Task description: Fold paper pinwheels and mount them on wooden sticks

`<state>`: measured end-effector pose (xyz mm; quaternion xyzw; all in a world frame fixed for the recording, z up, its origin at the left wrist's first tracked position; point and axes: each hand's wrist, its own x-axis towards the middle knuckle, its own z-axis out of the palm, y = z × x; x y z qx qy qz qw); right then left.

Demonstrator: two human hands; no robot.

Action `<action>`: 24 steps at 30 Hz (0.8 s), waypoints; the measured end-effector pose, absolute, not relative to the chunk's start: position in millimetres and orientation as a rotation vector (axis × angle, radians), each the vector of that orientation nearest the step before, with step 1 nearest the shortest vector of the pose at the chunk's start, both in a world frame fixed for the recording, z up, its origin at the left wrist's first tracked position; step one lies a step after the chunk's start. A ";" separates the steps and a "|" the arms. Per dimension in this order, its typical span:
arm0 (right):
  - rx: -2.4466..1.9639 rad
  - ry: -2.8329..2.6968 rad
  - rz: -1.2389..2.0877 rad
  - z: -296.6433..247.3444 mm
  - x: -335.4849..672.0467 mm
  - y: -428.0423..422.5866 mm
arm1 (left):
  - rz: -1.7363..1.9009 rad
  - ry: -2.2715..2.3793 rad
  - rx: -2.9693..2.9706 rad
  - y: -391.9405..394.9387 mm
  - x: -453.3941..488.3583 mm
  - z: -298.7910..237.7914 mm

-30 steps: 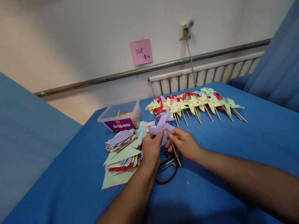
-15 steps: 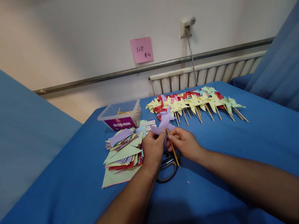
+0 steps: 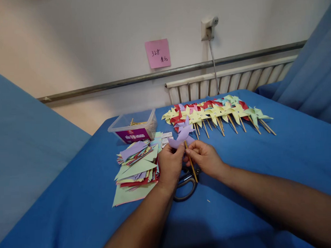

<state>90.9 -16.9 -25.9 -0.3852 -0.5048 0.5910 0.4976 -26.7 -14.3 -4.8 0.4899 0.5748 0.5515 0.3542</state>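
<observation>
My left hand (image 3: 170,161) is closed on a purple paper pinwheel (image 3: 184,133), thumb and fingers pinching it near its middle. A thin wooden stick (image 3: 193,167) slants down from the pinwheel, its upper end against the paper. Closed around the upper part of this stick are the fingers of my right hand (image 3: 204,157). Below both hands lies a pair of scissors with dark handles (image 3: 186,189), its blades hidden by the hands. Just left of my left hand is a pile of coloured paper pieces (image 3: 137,171).
Finished pinwheels on sticks (image 3: 217,114) lie in a row at the back right. A clear plastic box (image 3: 134,131) with wooden sticks stands behind the paper pile. Small white cards (image 3: 166,136) lie beside it. A blue cloth (image 3: 241,215) covers the table; a radiator (image 3: 234,77) lines the wall.
Both hands keep the same hold on the pinwheel and stick, with hardly any movement. The view has shifted very slightly.
</observation>
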 end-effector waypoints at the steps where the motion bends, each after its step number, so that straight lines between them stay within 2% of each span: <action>1: -0.934 -1.222 1.427 -25.8 90.9 -17.0 | 1.429 1.488 1.268 -14.5 -26.5 -4.5; 24: -0.935 -1.208 1.399 -27.3 89.8 -17.0 | 1.459 1.470 1.237 -12.8 -27.7 -6.8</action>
